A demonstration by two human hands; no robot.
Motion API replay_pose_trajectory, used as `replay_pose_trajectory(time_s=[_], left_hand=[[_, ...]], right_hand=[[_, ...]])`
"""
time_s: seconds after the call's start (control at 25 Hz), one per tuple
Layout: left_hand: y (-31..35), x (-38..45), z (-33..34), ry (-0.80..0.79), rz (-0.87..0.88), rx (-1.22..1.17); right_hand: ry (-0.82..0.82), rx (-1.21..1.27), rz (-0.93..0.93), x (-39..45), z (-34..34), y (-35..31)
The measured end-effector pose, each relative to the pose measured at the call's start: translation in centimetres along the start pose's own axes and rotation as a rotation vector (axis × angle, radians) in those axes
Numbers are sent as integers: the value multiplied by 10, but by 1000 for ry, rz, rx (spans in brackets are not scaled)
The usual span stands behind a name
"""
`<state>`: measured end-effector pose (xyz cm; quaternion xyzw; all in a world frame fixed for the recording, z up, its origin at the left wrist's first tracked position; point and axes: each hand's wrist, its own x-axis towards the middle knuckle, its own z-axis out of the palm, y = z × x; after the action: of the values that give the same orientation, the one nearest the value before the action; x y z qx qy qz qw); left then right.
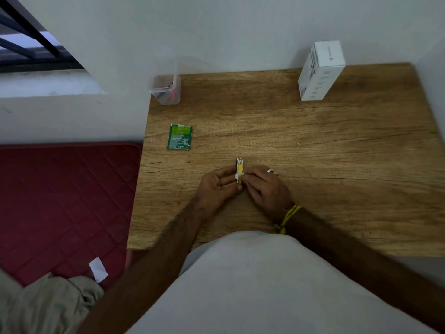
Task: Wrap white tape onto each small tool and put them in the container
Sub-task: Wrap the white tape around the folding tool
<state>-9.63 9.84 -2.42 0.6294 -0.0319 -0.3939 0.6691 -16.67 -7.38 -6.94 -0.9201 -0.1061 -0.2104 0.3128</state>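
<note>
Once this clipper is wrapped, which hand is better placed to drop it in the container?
Probably the left hand: it holds the clipper, and the container stands at the table's far left corner. The right hand pinches the tape.

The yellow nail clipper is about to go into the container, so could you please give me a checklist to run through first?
1. White tape strip is on the small yellow nail clipper: ok.
2. Tape end pressed flat: cannot tell.
3. Left hand and right hand both pinch the clipper: ok.
4. Clear plastic container at the far left corner of the wooden table is open-topped: ok.
5. Room left inside: cannot tell.
6. Green sachet lies beside the path: ok.
</note>
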Motion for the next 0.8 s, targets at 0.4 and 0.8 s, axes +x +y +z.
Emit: replay_pose_trajectory(time_s=[0.4, 0.8], left_hand=[[2, -2, 2, 1, 1, 10], [5, 10, 16, 238, -129, -144]], right_hand=[[-30, -15, -3, -3, -3, -3], [-47, -28, -57, -2, -6, -5]])
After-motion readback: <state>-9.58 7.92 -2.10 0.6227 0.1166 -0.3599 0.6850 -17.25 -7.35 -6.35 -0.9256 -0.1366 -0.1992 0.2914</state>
